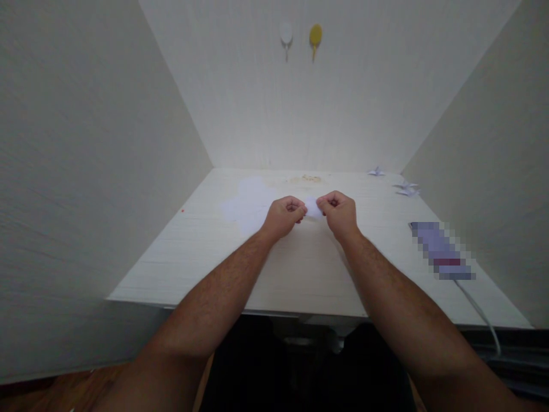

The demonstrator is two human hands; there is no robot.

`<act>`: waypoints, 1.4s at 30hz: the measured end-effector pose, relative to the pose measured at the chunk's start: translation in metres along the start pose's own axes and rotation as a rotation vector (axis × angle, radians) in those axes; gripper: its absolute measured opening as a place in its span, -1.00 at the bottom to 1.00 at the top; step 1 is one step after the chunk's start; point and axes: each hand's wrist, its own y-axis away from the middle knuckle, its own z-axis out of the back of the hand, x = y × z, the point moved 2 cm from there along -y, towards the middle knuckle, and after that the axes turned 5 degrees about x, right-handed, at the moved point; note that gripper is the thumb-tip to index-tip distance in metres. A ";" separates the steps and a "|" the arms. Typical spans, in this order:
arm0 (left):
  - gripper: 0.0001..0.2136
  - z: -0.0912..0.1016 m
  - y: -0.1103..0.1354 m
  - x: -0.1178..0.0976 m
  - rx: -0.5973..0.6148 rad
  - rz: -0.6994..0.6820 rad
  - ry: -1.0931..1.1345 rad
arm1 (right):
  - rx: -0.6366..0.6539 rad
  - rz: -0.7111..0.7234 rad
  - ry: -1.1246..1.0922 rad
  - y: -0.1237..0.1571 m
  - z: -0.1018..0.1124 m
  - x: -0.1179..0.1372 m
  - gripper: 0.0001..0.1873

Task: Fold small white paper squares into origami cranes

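Note:
Between my two hands, a small piece of white paper [314, 207] is held up over the white table [300, 257]. My left hand [286, 215] pinches its left edge between thumb and fingers. On the other side my right hand [338, 213] grips the right edge the same way. The fingertips partly cover the paper, so its folds cannot be made out. Several loose sheets of white paper [249, 203] lie spread on the table just left of my left hand.
Folded paper figures [407, 189] rest at the back right, with another folded paper figure [377, 171] near the back wall. A blurred-out phone-like device [441, 252] lies at right, its white cable [480, 312] hanging over the front edge. Walls enclose three sides.

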 end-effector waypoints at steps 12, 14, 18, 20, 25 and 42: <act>-0.87 0.000 -0.004 0.003 -0.025 -0.064 -0.079 | 0.028 0.044 0.039 0.003 -0.002 0.004 -0.83; -0.86 0.001 -0.004 0.003 -0.029 -0.079 -0.017 | 0.053 0.036 0.032 0.004 -0.003 0.005 -0.83; -0.86 0.003 -0.004 0.004 -0.070 -0.070 -0.049 | 0.080 0.026 0.036 0.007 -0.006 0.008 -0.81; -0.86 0.004 -0.005 0.005 -0.094 -0.070 -0.110 | 0.072 0.038 0.058 0.009 -0.007 0.009 -0.81; -0.85 0.003 -0.005 0.007 -0.132 -0.047 -0.161 | 0.121 0.060 0.036 0.010 -0.008 0.010 -0.79; -0.74 0.002 0.000 -0.002 -0.039 0.109 0.285 | 0.313 0.030 -0.111 0.010 -0.010 0.010 -0.69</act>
